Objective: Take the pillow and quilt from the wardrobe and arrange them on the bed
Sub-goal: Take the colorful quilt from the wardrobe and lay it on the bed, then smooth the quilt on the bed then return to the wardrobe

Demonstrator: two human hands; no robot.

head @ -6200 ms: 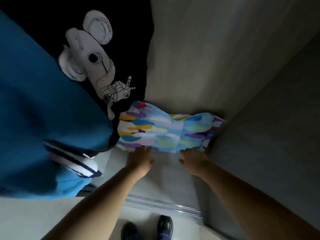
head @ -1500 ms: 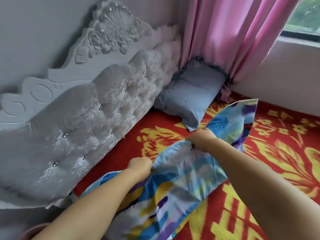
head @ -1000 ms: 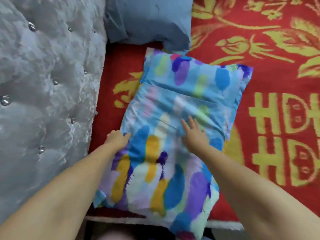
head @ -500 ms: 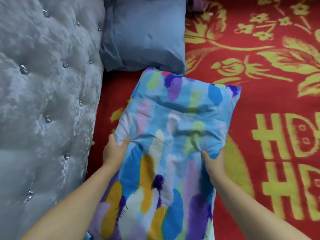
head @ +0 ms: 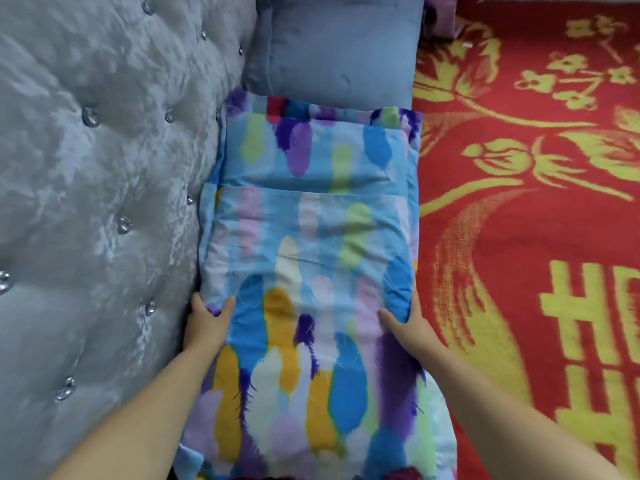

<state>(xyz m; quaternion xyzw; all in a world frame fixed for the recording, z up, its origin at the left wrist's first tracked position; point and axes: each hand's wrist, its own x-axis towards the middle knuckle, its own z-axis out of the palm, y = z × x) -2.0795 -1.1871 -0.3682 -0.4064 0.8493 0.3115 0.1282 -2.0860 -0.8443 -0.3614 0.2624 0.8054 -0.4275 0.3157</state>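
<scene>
Both arms reach forward and down. The left hand [head: 207, 320] and right hand [head: 408, 323] clamp their fingers on opposite edges of the feather-print pillow [head: 311, 258], lying on the bed [head: 519, 237] against the headboard [head: 104, 202].

Bright, even light; soft motion blur, wide-angle edge distortion.

A home bedroom. A grey tufted headboard [head: 104, 202] studded with shiny buttons runs along the left side, a red bed cover [head: 536, 237] with yellow floral and lettered patterns spreads to the right, and a grey-blue pillow [head: 343, 46] and a feather-print pillow [head: 311, 237] lie against the headboard.
</scene>
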